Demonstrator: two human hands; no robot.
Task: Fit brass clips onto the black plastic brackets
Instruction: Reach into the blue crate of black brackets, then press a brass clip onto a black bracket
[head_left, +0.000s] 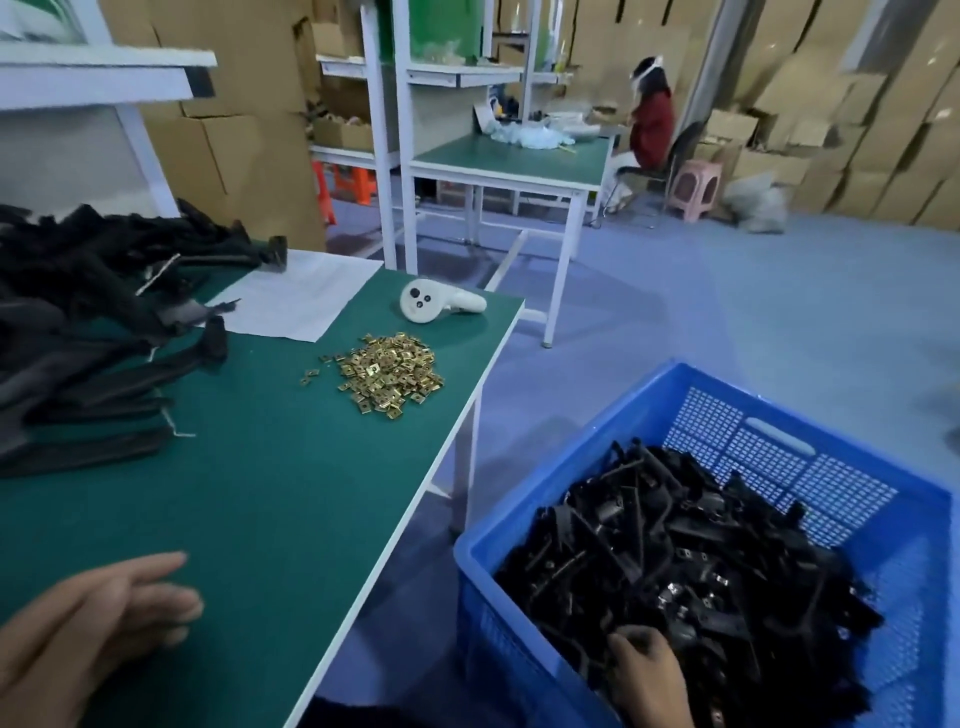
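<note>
A heap of small brass clips (388, 375) lies on the green table (270, 493), toward its right edge. Many black plastic brackets (78, 322) are piled at the table's left. A blue crate (769, 431) on the floor to the right holds several more black brackets (691, 556), some with metal clips on them. My left hand (93, 629) hovers over the near left of the table, fingers loosely extended, holding nothing. My right hand (649, 675) reaches into the crate, fingers curled down among the brackets; whether they grip one is hidden.
A white handheld controller (436, 301) and a sheet of white paper (296, 296) lie at the table's far end. Beyond stand white-framed workbenches (509, 161), stacked cardboard boxes, a pink stool (696, 187) and a seated person (649, 124). Blue floor lies between table and crate.
</note>
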